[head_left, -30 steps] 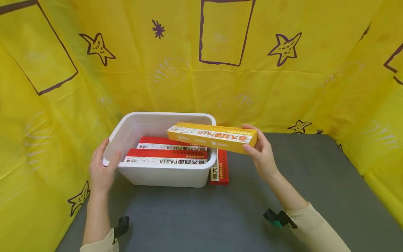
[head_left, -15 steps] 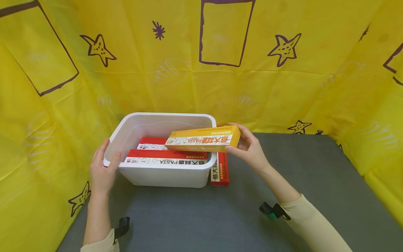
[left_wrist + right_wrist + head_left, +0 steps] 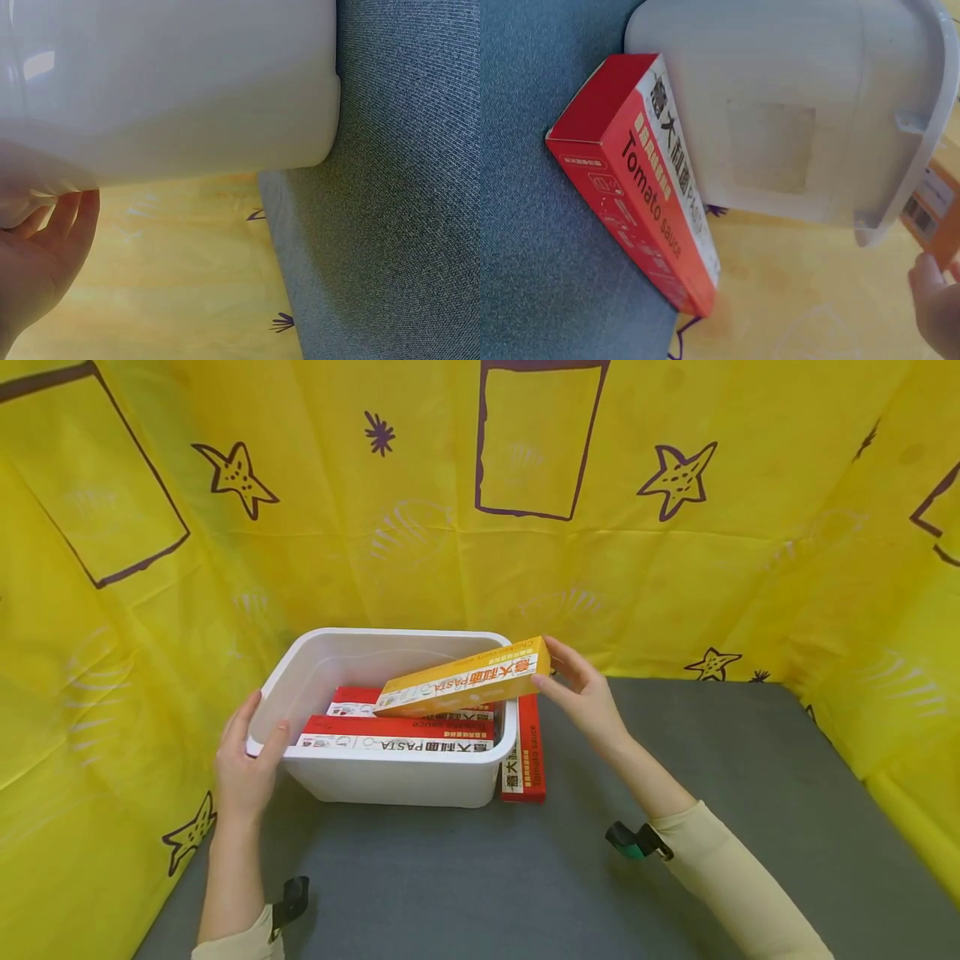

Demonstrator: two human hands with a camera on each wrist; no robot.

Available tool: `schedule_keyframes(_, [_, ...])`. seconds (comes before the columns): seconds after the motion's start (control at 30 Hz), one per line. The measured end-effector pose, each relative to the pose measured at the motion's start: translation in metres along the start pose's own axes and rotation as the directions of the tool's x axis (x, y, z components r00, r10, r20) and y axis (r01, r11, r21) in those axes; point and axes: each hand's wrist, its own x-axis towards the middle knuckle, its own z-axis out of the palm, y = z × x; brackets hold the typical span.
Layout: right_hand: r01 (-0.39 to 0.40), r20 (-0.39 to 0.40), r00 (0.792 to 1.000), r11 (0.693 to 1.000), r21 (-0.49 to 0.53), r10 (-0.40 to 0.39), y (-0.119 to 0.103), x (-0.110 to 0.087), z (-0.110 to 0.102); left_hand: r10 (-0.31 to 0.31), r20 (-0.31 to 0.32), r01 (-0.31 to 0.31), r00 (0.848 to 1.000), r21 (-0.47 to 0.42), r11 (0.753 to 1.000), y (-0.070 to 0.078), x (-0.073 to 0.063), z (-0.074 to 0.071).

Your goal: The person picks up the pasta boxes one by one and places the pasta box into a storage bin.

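A yellow pasta box point(image 3: 461, 679) slants over the right rim of a white plastic bin point(image 3: 390, 781), its left end lower and inside. My right hand point(image 3: 588, 700) grips its raised right end between thumb and fingers. In the right wrist view, the orange-looking end of that box point(image 3: 932, 202) shows beyond the bin's rim. My left hand point(image 3: 247, 766) holds the bin's left rim, thumb over the edge and fingers along the outer side. Inside the bin lie red pasta boxes point(image 3: 397, 727), one in front of another.
Against the bin's right side, a red tomato sauce pasta box point(image 3: 641, 187) stands on its narrow side on the grey cloth surface point(image 3: 450, 877). A yellow printed curtain point(image 3: 450, 568) encloses the back and sides.
My right hand has moved left with the yellow pasta box, and its held end has tilted up while the far end dips into the bin. The left hand and bin have stayed put.
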Motion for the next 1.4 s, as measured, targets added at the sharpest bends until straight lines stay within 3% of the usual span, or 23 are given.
schedule_keyframes(0.23, [0.028,0.061,0.998,0.997,-0.076,-0.023,0.01,0.001,0.005,-0.002,0.002,0.002,1.0,-0.004,1.0,0.001,-0.001,0.0])
schedule_keyframes(0.57, [-0.015,0.037,0.999,0.988,-0.154,0.021,0.015,-0.006,0.005,-0.011,0.005,0.011,1.0,0.0,1.0,0.002,-0.001,-0.001])
schedule_keyframes(0.83, [0.052,0.06,0.997,0.98,-0.194,-0.041,0.012,-0.011,0.01,-0.021,0.01,0.022,1.0,-0.001,1.0,0.003,-0.002,-0.001])
schedule_keyframes(1.0, [0.089,0.104,0.993,0.952,-0.294,-0.06,0.009,-0.011,0.016,-0.035,0.012,0.035,0.999,0.007,0.999,0.002,-0.001,-0.001])
schedule_keyframes(1.23, [0.141,0.171,0.983,0.883,-0.447,-0.07,0.008,-0.008,0.023,-0.017,0.007,0.017,1.0,0.005,1.0,0.0,-0.001,-0.001])
schedule_keyframes(1.4, [0.121,0.162,0.985,0.88,-0.46,-0.051,0.009,-0.008,0.023,0.001,-0.001,-0.001,1.0,0.006,1.0,-0.001,0.0,-0.001])
